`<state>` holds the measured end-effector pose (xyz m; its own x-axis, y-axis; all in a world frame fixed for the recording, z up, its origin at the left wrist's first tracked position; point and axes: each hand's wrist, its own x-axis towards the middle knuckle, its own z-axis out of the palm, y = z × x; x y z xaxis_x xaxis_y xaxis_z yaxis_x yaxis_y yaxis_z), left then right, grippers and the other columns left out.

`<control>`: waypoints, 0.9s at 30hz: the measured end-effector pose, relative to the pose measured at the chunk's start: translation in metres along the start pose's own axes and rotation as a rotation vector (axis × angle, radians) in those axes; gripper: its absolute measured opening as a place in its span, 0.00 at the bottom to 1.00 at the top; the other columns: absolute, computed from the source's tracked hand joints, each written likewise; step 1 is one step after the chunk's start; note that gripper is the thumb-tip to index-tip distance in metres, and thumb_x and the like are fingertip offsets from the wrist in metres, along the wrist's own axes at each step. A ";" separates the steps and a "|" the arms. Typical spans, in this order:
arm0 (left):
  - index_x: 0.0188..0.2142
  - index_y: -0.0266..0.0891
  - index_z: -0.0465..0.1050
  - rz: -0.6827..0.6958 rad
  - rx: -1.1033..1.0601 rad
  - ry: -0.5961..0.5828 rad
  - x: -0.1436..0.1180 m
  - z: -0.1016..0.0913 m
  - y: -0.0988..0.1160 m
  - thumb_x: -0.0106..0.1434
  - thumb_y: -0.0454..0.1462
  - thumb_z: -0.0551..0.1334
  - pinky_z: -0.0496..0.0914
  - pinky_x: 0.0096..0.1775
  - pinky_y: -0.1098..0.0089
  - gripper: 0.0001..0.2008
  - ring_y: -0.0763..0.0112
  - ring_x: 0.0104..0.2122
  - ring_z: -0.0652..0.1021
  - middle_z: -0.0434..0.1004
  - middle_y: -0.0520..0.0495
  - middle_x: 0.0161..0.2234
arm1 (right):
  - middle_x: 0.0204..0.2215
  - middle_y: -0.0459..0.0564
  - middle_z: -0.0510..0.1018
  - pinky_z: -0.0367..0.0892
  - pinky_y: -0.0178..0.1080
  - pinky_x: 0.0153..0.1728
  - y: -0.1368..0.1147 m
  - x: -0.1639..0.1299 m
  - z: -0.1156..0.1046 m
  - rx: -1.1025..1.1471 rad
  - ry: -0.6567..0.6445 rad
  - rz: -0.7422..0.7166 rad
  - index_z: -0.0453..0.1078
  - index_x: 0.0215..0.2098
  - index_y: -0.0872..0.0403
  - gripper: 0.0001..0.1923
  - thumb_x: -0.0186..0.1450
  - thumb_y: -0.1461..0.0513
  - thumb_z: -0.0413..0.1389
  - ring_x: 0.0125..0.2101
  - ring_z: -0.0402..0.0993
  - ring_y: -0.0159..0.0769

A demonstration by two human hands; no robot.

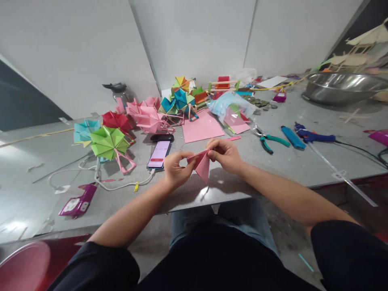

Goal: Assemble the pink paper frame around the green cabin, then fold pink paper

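Observation:
A folded piece of pink paper (pixel 203 167) is held above the table's near edge, a pointed flap hanging down from it. My left hand (pixel 178 167) pinches its left end between thumb and fingers. At the upper right corner, the thumb and fingertips of my right hand (pixel 224 155) are closed on the same paper. Flat pink sheets (pixel 201 127) lie on the table just beyond my hands. A phone (pixel 159 154) with a lit screen and a white cable lies left of my left hand.
Folded paper umbrellas, among them a green one (pixel 109 142) and pink ones (pixel 148 117), crowd the left and back. To the right lie pliers (pixel 268 139), a blue utility knife (pixel 292 137), a glue gun (pixel 313 134) and a glue stick (pixel 342 176). A metal bowl (pixel 345 89) stands far right.

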<state>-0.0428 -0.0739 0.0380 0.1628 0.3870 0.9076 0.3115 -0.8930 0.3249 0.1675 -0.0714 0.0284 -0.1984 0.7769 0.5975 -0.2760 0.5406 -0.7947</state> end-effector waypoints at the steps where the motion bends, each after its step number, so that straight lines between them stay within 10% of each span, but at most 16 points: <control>1: 0.33 0.40 0.83 -0.006 0.011 -0.001 0.000 0.000 0.000 0.70 0.42 0.74 0.74 0.26 0.74 0.11 0.72 0.21 0.82 0.86 0.49 0.24 | 0.30 0.45 0.76 0.65 0.34 0.22 0.000 0.000 0.000 -0.003 -0.002 0.000 0.79 0.36 0.52 0.18 0.67 0.48 0.73 0.23 0.68 0.28; 27: 0.32 0.40 0.83 -0.092 -0.003 0.011 -0.006 0.004 0.002 0.71 0.46 0.73 0.75 0.27 0.73 0.14 0.70 0.23 0.83 0.86 0.49 0.25 | 0.29 0.44 0.75 0.63 0.34 0.23 -0.001 -0.001 0.003 -0.025 0.030 0.018 0.77 0.34 0.52 0.21 0.65 0.45 0.73 0.23 0.65 0.28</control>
<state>-0.0397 -0.0771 0.0318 0.1230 0.4648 0.8769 0.3218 -0.8545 0.4078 0.1655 -0.0741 0.0288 -0.1747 0.7955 0.5802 -0.2492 0.5344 -0.8077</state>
